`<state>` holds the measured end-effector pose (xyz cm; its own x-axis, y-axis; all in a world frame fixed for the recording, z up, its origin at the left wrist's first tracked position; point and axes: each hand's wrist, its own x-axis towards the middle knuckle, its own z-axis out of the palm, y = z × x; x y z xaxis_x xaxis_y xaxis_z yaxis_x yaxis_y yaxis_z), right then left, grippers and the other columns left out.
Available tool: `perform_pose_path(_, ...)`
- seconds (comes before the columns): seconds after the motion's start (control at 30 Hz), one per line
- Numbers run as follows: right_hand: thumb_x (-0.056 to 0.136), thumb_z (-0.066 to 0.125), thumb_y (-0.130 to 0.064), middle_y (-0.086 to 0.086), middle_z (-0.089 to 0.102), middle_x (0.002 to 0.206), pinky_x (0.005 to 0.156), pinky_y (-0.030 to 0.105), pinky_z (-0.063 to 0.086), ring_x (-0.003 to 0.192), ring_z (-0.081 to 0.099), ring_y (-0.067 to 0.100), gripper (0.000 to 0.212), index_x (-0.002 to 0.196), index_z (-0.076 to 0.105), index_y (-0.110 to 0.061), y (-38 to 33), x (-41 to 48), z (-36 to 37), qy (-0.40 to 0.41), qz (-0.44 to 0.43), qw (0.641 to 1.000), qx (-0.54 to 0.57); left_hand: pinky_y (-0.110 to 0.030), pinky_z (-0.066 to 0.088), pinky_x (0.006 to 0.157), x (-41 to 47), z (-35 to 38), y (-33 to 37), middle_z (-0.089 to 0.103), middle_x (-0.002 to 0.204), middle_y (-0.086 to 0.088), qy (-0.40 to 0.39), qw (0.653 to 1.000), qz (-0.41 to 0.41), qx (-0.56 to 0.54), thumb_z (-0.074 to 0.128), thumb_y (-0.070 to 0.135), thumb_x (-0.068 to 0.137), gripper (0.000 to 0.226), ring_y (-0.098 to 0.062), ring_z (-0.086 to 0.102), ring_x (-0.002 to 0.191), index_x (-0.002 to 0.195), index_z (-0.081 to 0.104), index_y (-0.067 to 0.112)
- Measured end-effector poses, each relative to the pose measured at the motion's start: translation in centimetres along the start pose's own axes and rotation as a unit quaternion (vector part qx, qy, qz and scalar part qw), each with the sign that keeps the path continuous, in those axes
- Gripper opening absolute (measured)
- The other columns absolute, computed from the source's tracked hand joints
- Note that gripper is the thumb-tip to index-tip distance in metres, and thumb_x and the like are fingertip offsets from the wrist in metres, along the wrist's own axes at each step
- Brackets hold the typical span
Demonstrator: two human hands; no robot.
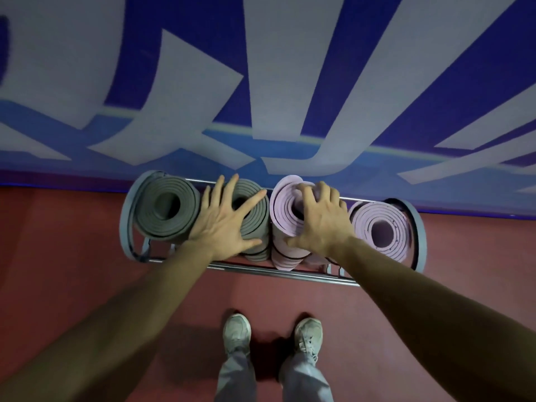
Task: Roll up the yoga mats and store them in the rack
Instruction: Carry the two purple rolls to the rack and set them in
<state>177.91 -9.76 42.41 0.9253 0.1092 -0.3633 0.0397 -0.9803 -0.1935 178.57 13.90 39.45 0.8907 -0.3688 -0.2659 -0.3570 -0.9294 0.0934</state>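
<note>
1. The rack [290, 274] sits mid-frame against the blue-and-white wall [87, 68], with four rolled mats standing on end in it.
2. The left hand [229, 220] lies flat, fingers straight and spread, on top of the second grey mat [259, 219], just beside the left grey mat [165, 207].
3. The right hand [322, 220] grips the top of the inner pink mat [285, 217], fingers curled over it.
4. The outer pink mat [380, 229] stands at the rack's right end.
</note>
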Motion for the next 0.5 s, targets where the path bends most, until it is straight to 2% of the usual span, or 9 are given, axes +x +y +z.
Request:
perform_pose_path(0.17, 0.057, 0.068, -0.071, 0.017, 0.042, 0.140, 0.101, 0.053, 0.042, 0.123, 0.043, 0.040, 0.105, 0.150, 0.036, -0.035, -0.4, -3.2, 1.6, 0.093, 0.020, 0.995, 0.040, -0.057, 0.020, 0.121, -0.4, 0.5, 0.0, 0.008, 0.164, -0.018, 0.034, 0.999, -0.026, -0.031, 0.071, 0.072, 0.073, 0.106, -0.042, 0.013, 0.150, 0.157, 0.008, 0.054)
perform_pose_path(0.33, 0.063, 0.079, -0.070, 0.022, 0.046, 0.135, 0.097, 0.053, 0.040, 0.119, 0.045, 0.042, 0.095, 0.143, 0.048, -0.029, -2.4, -5.3, 4.6, 0.178, 0.084, 0.979, 0.050, -0.056, 0.029, 0.115, -0.9, 1.2, 1.8, 0.020, 0.160, -0.018, 0.070, 0.993, -0.088, -0.045, 0.074, 0.072, 0.068, 0.107, -0.041, 0.027, 0.143, 0.156, 0.018, 0.052)
perform_pose_path(0.5, 0.060, 0.081, -0.065, 0.019, 0.043, 0.130, 0.097, 0.055, 0.037, 0.118, 0.042, 0.042, 0.095, 0.144, 0.046, -0.036, -2.4, -4.9, 4.3, 0.226, 0.185, 0.947, 0.137, -0.056, 0.032, 0.113, -1.2, 1.8, 2.0, 0.023, 0.156, -0.019, 0.104, 0.983, -0.139, -0.065, 0.072, 0.073, 0.069, 0.106, -0.043, 0.029, 0.140, 0.157, 0.018, 0.050)
